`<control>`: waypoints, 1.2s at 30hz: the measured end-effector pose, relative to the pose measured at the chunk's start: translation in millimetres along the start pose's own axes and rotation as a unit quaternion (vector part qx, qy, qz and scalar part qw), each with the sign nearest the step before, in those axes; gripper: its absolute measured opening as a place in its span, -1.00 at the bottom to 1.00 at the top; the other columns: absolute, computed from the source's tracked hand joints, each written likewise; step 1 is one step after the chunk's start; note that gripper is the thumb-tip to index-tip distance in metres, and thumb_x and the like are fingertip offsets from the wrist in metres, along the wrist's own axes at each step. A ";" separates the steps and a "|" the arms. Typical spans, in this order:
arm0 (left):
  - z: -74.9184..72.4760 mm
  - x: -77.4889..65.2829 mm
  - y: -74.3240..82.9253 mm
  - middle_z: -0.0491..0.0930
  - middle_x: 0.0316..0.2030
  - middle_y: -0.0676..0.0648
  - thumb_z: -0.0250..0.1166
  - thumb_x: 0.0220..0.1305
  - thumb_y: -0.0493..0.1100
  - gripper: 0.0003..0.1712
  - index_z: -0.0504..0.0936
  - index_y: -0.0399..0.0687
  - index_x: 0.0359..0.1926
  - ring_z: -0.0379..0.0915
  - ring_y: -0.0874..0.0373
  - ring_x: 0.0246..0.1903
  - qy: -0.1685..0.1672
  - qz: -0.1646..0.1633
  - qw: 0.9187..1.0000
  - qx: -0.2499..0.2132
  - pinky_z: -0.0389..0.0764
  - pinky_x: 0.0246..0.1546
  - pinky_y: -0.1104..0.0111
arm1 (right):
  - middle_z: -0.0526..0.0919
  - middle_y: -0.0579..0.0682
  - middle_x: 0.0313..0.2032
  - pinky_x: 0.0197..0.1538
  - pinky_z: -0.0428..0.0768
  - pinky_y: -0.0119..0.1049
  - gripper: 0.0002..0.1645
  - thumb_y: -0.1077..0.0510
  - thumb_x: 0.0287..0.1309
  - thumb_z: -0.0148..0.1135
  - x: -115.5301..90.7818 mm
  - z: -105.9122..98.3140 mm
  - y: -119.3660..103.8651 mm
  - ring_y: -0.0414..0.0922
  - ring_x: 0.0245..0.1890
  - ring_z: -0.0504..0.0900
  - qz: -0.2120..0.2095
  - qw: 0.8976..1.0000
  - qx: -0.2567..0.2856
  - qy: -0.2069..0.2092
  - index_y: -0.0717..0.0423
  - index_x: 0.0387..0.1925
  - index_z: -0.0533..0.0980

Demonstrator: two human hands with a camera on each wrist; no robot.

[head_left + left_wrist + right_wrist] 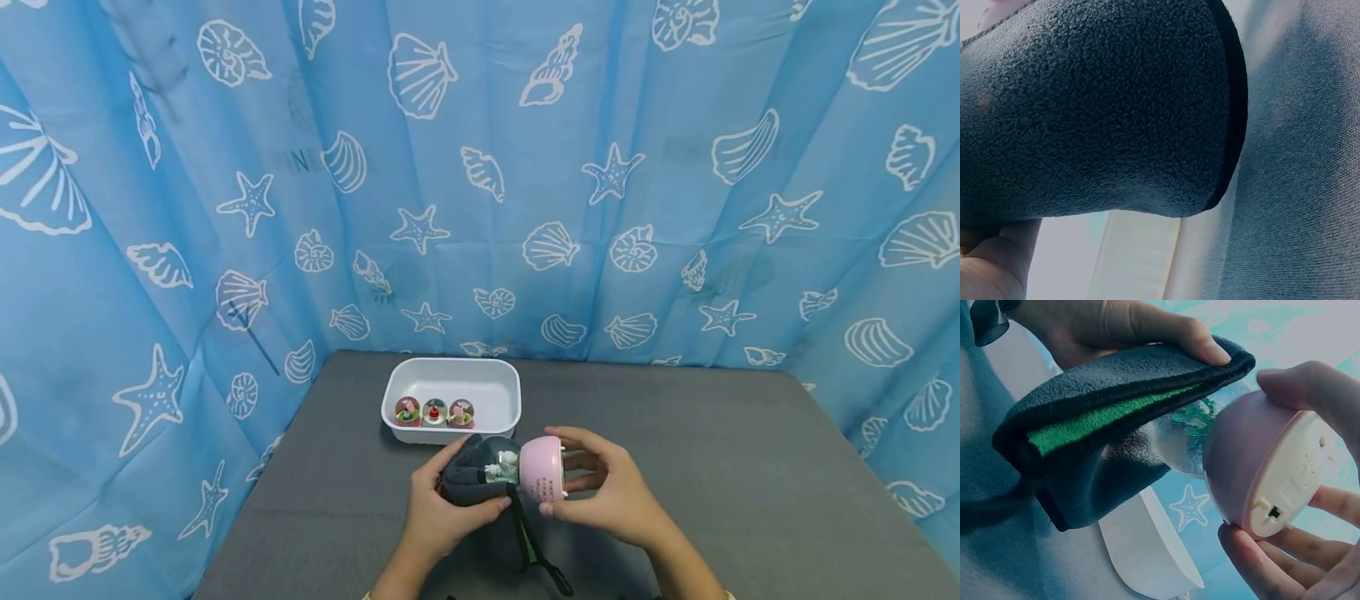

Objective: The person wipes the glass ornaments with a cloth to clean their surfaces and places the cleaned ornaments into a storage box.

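Note:
Sideways above the grey table, a snow globe with a pink base (538, 471) is gripped by my right hand (611, 487), thumb and fingers around the base. Its clear dome (502, 463) points left, white shapes inside. My left hand (447, 510) holds a folded dark grey cloth (467, 472) against the dome. In the right wrist view the cloth shows a green inner side (1107, 425), and the base's cream underside (1291, 481) has a small black switch. The cloth (1097, 112) fills much of the left wrist view. A dark strap (528, 542) hangs from the cloth.
Behind the hands stands a white plastic tray (487, 364). Three small globes with coloured figures sit in a row at its front left: one globe (407, 411), a second globe (434, 412) and a third globe (461, 413). A blue seashell-print curtain (525, 208) encloses the grey table (712, 450).

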State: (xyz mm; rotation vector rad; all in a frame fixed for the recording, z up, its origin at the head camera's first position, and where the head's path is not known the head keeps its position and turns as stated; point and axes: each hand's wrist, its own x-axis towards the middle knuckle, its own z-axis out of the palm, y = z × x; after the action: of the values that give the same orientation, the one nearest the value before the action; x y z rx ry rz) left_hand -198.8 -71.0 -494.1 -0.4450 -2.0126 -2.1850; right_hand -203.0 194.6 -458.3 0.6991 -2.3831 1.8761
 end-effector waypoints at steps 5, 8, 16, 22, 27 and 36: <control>0.3 0.6 0.9 0.72 0.20 -0.07 0.74 -0.13 -0.31 -0.04 0.61 0.09 0.37 0.70 0.00 0.17 0.005 0.004 1.000 0.005 0.73 0.19 0.25 | 0.71 0.28 -0.01 -0.26 0.84 -0.20 -0.16 0.24 -0.05 0.69 0.4 1.6 -1.5 -0.12 -0.21 0.83 0.007 1.000 -0.005 0.014 -0.04 0.31 0.58; 0.7 0.8 2.7 0.71 0.21 -0.08 0.75 -0.13 -0.31 -0.03 0.61 0.08 0.38 0.69 0.00 0.17 0.003 0.012 1.000 0.004 0.74 0.19 0.24 | 0.71 0.30 -0.09 -0.30 0.84 -0.15 -0.21 0.28 -0.04 0.66 0.7 2.2 -1.3 -0.12 -0.28 0.83 0.000 1.000 0.001 0.016 0.05 0.28 0.58; 0.0 -2.4 3.7 0.70 0.23 -0.09 0.75 -0.14 -0.31 0.01 0.58 0.07 0.41 0.69 0.01 0.17 -0.005 0.024 1.000 0.016 0.73 0.20 0.27 | 0.70 0.06 -0.31 -0.38 0.82 -0.21 -0.44 0.36 0.13 0.49 0.3 6.0 1.7 -0.21 -0.43 0.78 0.021 0.999 0.037 -0.002 0.42 0.15 0.52; -0.3 -4.1 2.5 0.72 0.21 -0.02 0.77 -0.16 -0.26 0.01 0.59 0.14 0.40 0.69 0.04 0.18 -0.006 0.013 0.999 0.033 0.70 0.22 0.30 | 0.73 -0.06 -0.43 -0.48 0.78 -0.09 -0.58 0.28 0.30 0.40 -1.3 5.4 -0.8 -0.23 -0.56 0.73 0.060 0.996 0.054 -0.039 0.43 0.09 0.51; -0.6 -3.8 2.2 0.70 0.23 -0.09 0.77 -0.17 -0.28 0.05 0.56 0.08 0.43 0.69 0.03 0.18 -0.007 0.031 0.999 0.035 0.71 0.20 0.31 | 0.74 0.00 -0.41 -0.49 0.79 -0.09 -0.59 0.17 0.51 0.17 1.5 1.3 -5.0 -0.21 -0.56 0.75 0.104 0.981 0.114 -0.119 0.55 0.04 0.45; -0.5 -3.7 2.7 0.69 0.25 -0.11 0.80 -0.24 -0.27 0.09 0.56 0.05 0.42 0.68 0.07 0.19 0.013 0.048 0.997 0.055 0.69 0.23 0.35 | 0.72 0.05 -0.25 -0.40 0.82 -0.14 -0.53 0.16 0.52 0.15 3.7 2.5 -6.6 -0.20 -0.46 0.76 0.115 0.979 0.126 -0.110 0.54 0.17 0.45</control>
State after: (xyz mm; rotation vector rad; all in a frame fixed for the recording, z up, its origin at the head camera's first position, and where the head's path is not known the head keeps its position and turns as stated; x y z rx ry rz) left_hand -194.6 -72.1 -492.7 -0.4847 -2.0406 -2.0020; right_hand -203.4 189.9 -451.9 0.7059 -2.4734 2.3410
